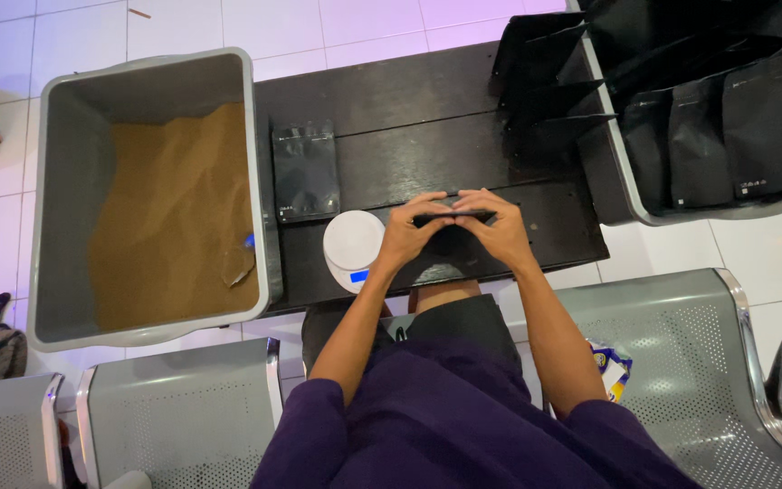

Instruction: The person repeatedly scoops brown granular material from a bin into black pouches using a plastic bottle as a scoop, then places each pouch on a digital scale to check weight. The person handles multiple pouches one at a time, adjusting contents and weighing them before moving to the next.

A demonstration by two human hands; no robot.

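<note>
Two bare hands meet at the top edge of a black pouch (452, 217), pinching it between thumbs and fingers. The left hand (406, 234) grips the left half of that edge, the right hand (498, 231) the right half, and their fingertips touch in the middle. The pouch stands upright on a dark wooden table (409, 118), near the table's front edge and just in front of the person's body; most of the pouch is hidden behind the hands.

Just left of the left hand, also on the table's front edge, sits a small round white scale (352, 246) with a blue display. Behind the scale, farther back on the table, a second black pouch (305, 170) lies flat.

Against the table's left end stands a large grey bin (65, 190), holding a sloped heap of brown powder (174, 217) with a clear scoop (239, 264) lying in it near the table side.

At the table's right end, a grey crate (622, 154) holds rows of upright black pouches (735, 136), some of them spilling onto the table's back right corner.

On the near side of the table, the person, in a purple top, sits on a row of perforated metal seats (681, 362). The floor around the table is white tile.
</note>
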